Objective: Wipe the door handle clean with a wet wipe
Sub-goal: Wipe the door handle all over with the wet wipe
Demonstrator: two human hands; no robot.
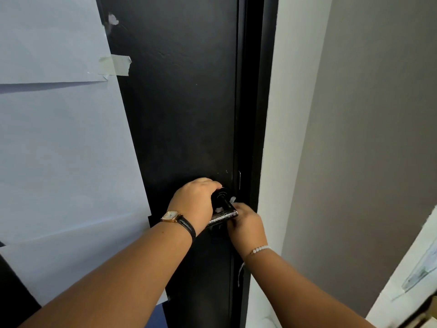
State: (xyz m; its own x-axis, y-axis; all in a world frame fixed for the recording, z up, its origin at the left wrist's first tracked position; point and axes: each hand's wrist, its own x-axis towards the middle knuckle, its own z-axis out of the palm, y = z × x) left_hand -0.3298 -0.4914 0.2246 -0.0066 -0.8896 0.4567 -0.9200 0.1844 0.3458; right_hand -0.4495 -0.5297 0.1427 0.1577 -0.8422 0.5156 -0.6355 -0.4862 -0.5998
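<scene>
A black lever door handle point(223, 216) sticks out from the black door point(179, 114), near its right edge. My left hand point(195, 202) is closed around the handle's left part, by the round base. My right hand point(246, 223) is at the handle's right end with fingers curled against it. Small white bits of a wet wipe point(233, 199) show between the two hands, one above the lever and one beside my left palm. Most of the wipe is hidden, and I cannot tell which hand holds it.
Large white paper sheets point(59, 138) are taped over the door's left side. The black door frame point(257, 114) and a grey wall point(354, 138) stand right of the handle. A white object edge point(413, 268) juts in at the lower right.
</scene>
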